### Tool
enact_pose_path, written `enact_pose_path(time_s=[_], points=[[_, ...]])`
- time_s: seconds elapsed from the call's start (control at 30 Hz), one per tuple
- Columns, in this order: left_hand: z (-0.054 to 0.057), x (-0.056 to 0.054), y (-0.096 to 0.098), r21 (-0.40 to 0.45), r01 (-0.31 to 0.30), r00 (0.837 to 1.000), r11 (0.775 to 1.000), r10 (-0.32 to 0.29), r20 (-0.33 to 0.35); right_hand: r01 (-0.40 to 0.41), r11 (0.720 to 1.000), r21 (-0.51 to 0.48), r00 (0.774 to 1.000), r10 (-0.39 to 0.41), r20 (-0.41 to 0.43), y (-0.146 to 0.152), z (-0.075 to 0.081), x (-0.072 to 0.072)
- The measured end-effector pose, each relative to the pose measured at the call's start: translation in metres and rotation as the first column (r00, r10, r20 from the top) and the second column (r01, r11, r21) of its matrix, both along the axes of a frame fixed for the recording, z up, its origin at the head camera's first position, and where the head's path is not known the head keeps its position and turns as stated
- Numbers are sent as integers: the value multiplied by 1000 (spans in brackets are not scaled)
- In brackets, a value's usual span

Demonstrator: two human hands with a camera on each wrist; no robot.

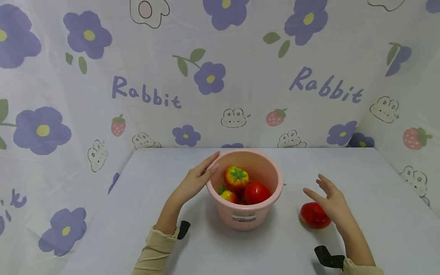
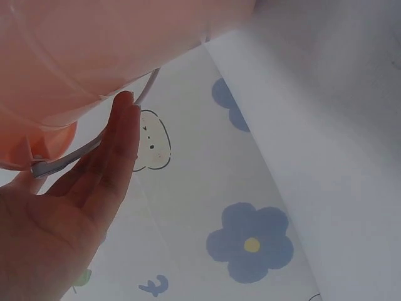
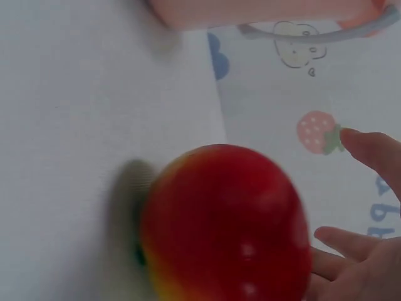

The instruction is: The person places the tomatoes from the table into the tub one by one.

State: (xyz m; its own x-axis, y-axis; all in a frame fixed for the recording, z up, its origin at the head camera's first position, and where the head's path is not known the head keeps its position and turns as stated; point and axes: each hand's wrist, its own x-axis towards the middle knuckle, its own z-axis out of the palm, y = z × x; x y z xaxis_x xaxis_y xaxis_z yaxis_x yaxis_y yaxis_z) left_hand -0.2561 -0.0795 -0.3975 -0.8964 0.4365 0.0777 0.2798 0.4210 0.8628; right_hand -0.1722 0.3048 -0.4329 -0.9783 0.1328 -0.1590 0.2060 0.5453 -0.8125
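A pink plastic bucket (image 1: 225, 212) stands upright in the middle of the table. Inside it lie several toy tomatoes, among them a red-yellow tomato (image 1: 236, 179) with a green leafy top and a plain red tomato (image 1: 257, 193). My left hand (image 1: 192, 183) rests against the bucket's left rim, fingers extended; in the left wrist view they lie by its grey handle (image 2: 75, 153). To the right of the bucket, another red tomato (image 1: 313, 215) is on the table. Spread fingers of my right hand (image 1: 335, 204) hover just above and beside it; contact is unclear.
The white table (image 1: 154, 168) ends at a back cloth (image 1: 247, 84) printed with flowers and rabbits, which also lines both sides. A black wrist mount (image 1: 330, 258) juts from the right wrist, and a similar black piece (image 1: 183, 230) from the left.
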Motion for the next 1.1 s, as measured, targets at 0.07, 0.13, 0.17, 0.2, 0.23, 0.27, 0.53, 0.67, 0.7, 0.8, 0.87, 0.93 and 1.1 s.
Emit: enact_pose_path(time_s=[0.07, 0.13, 0.17, 0.2, 0.23, 0.27, 0.53, 0.67, 0.7, 0.8, 0.87, 0.93, 1.1], points=[[1, 0, -1, 0, 4, 1000, 1000, -4, -1, -8, 1000, 6, 1000, 8, 28, 0, -7, -1], [0, 1, -1, -3, 3, 1000, 1000, -3, 6, -14, 1000, 18, 999, 13, 52, -1, -12, -1], [-1, 1, -2, -2, 4, 1000, 1000, -4, 7, -13, 1000, 25, 998, 12, 62, -1, -14, -2], [-2, 2, -2, 0, 4, 1000, 1000, -4, 8, -11, 999, 35, 998, 9, 66, -1, -16, -2], [-2, 2, -2, 2, 2, 1000, 1000, -2, 9, -7, 999, 45, 998, 4, 67, 0, -18, -2], [-2, 3, -2, 0, -2, 1000, 1000, 2, 12, -2, 998, 58, 998, -2, 61, 1, -19, -2], [0, 2, 1, 3, 1, 1000, 1000, -1, 14, 41, 997, 67, 993, -48, 104, 8, -24, 0], [11, 7, 2, -10, 7, 999, 1000, -6, 34, 59, 998, 16, 992, -61, 112, 8, -26, 2], [12, 7, 2, -16, 9, 999, 1000, -8, 44, 63, 998, 6, 992, -64, 106, 8, -27, 2], [13, 7, 3, -18, 16, 998, 1000, -15, 58, 73, 997, -9, 993, -71, 95, 7, -27, 2], [8, 4, 3, -11, 17, 998, 1000, -17, 53, 77, 997, -15, 993, -75, 96, 7, -28, 3], [3, 1, 2, 3, 13, 999, 1000, -14, 47, 80, 997, -23, 992, -77, 97, 6, -28, 4], [-1, 0, 1, 30, -2, 998, 1000, 1, 58, 68, 997, -37, 994, -65, 91, 5, -27, 5]])
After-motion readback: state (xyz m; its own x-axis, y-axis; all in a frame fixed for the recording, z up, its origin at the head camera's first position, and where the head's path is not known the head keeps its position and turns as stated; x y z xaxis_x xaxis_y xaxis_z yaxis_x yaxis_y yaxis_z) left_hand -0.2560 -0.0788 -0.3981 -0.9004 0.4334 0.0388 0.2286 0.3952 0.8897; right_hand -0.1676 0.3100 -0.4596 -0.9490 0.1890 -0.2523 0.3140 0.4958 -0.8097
